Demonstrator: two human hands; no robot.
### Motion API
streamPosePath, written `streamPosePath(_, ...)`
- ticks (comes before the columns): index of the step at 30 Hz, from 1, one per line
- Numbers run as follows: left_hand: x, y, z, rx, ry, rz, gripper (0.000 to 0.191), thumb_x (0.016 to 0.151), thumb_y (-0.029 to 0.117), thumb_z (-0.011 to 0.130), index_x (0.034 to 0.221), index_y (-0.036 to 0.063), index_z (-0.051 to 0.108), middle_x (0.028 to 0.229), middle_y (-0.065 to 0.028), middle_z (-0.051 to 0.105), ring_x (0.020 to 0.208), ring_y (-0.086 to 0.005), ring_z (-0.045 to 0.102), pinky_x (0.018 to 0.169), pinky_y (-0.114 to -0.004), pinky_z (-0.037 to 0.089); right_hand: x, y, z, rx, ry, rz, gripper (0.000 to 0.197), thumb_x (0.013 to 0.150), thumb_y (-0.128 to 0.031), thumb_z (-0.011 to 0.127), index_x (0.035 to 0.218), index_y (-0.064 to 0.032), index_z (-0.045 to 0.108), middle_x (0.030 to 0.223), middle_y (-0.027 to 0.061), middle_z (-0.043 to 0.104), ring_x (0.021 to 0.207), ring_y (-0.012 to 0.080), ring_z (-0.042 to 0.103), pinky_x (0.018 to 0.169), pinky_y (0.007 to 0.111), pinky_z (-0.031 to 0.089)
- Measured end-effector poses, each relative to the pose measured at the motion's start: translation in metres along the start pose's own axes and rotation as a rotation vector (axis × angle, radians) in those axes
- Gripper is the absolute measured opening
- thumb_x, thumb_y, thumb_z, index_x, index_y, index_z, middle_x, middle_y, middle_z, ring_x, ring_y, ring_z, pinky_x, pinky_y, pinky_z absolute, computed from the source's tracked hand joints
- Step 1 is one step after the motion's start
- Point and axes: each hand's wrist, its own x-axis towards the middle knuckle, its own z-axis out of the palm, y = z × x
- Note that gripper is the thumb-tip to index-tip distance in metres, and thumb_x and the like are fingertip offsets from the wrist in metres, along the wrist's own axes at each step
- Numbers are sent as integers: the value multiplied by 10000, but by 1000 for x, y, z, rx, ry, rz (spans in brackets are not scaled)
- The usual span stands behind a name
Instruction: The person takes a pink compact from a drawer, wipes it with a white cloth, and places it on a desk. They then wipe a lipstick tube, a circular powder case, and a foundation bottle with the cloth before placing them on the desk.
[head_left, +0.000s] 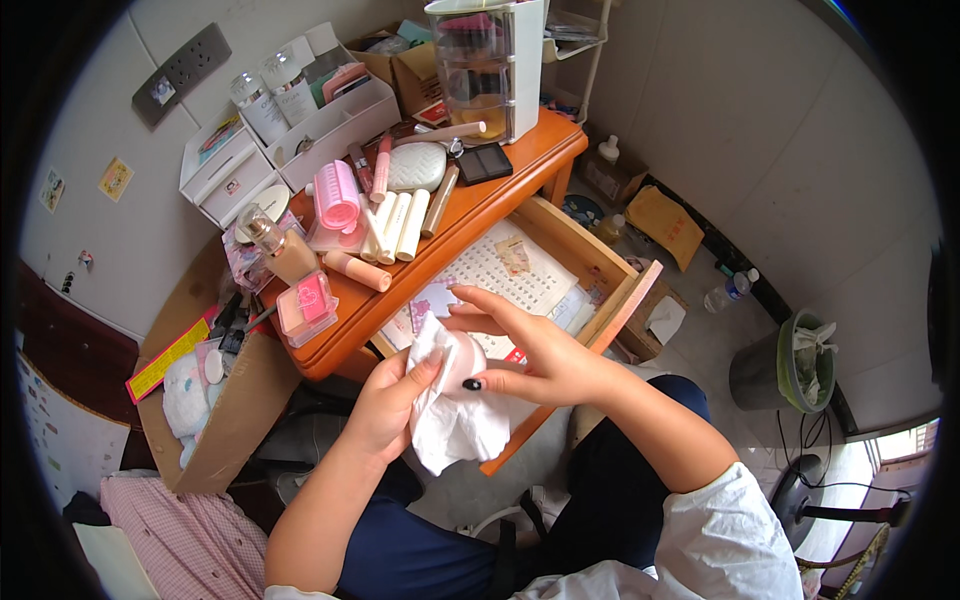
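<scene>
My left hand (390, 405) grips a white tissue (457, 435) together with a round pale-pink object (467, 364), whose kind I cannot tell. My right hand (525, 356) is at the right of that object, fingers spread, the thumb at or close to its edge; contact is unclear. Both hands are above the front of an open wooden drawer (615, 300). Inside the drawer lie a sheet with printed characters (487, 262) and a small purple patterned card (437, 300), partly hidden by my fingers.
Cosmetics crowd the orange wooden desk (547, 161): a pink roller (335, 196), cream tubes (412, 225), a foundation bottle (289, 255) and a blush compact (307, 307). A cardboard box (247, 412) stands at the left, a waste bin (761, 375) at the right.
</scene>
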Motion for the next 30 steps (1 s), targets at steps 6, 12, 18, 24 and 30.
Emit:
streamPosePath(6, 3, -9, 8, -80, 116, 55, 298, 874, 209, 476, 1094, 10, 455, 980, -61, 545, 874, -127, 543, 771, -274, 446, -3, -4, 16, -320, 130, -15, 765, 617, -177, 717, 1232, 7, 301, 1024, 180, 536, 967, 335, 495, 831, 385, 385)
streamPosePath(12, -2, -7, 8, -27, 77, 14, 295, 875, 211, 476, 1080, -1, 463, 970, -66, 548, 869, -121, 541, 761, -269, 446, -2, 0, -3, -111, -88, 25, 789, 641, -232, 708, 1258, 11, 280, 1063, 190, 523, 1020, 323, 472, 876, 378, 353)
streamPosePath(18, 0, -10, 4, -83, 151, 61, 300, 869, 237, 488, 1056, 2, 476, 971, -73, 557, 864, -133, 549, 762, -275, 446, -2, -1, 13, -385, 76, -139, 799, 613, -225, 716, 1238, 34, 290, 1090, 206, 489, 987, 350, 468, 860, 396, 362)
streamPosePath(24, 3, -10, 11, -110, 200, 94, 284, 869, 232, 490, 1046, 10, 485, 941, -65, 563, 842, -129, 554, 752, -270, 448, 0, -8, 15, -333, 112, 14, 811, 580, -194, 737, 1233, 19, 307, 992, 158, 545, 922, 329, 473, 823, 393, 368)
streamPosePath(30, 2, -6, 4, -56, 148, 59, 277, 869, 223, 489, 1046, 9, 489, 942, -60, 562, 847, -122, 551, 753, -263, 445, -2, 2, 12, -246, 29, -54, 794, 592, -188, 727, 1235, 17, 310, 989, 160, 546, 944, 307, 450, 847, 388, 349)
